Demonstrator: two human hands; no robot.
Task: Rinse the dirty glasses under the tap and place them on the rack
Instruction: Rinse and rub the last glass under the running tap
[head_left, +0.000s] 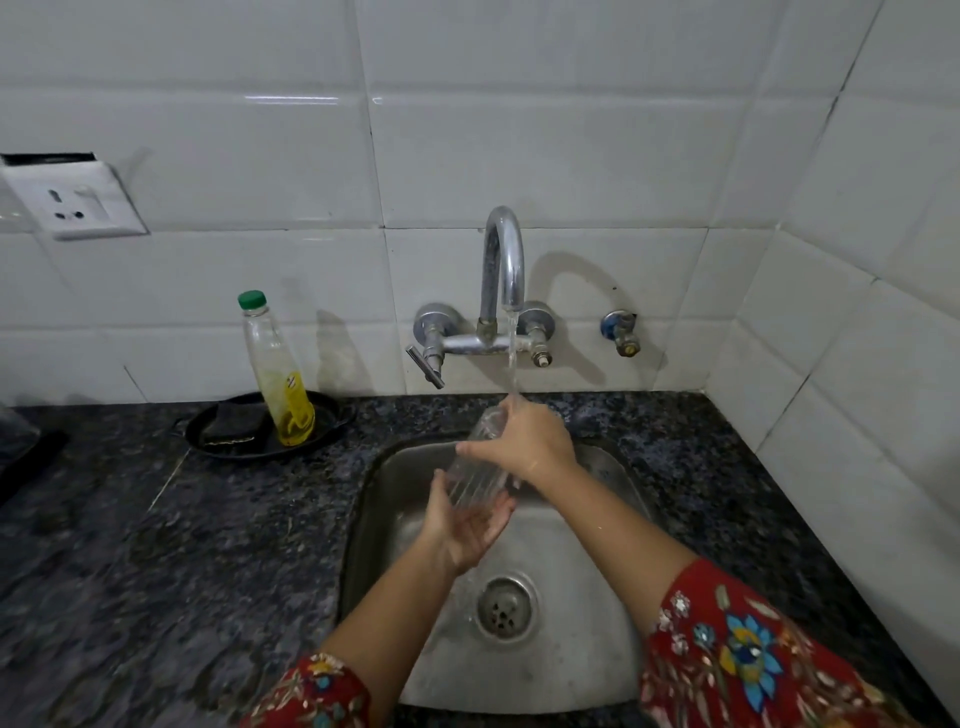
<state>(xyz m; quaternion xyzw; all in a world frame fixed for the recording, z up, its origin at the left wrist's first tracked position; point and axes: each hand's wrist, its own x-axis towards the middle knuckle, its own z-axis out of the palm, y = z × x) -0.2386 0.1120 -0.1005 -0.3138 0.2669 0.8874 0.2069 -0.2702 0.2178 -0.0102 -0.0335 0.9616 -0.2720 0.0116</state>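
Observation:
A clear ribbed glass (480, 467) is held tilted over the steel sink (597, 665), its far end under the water stream from the chrome tap (504, 265). My left hand (465, 519) cups the glass's lower end from below, fingers curled round it. My right hand (524, 441) grips the upper part from above, and the water falls onto it. No rack is in view.
A clear bottle with a green cap and yellow liquid (275, 369) stands on a black oval tray (234, 436) left of the sink. Dark speckled granite counter (156, 545) surrounds the sink. A wall socket (78, 200) is at the far left. A small blue valve (621, 332) sits right of the tap.

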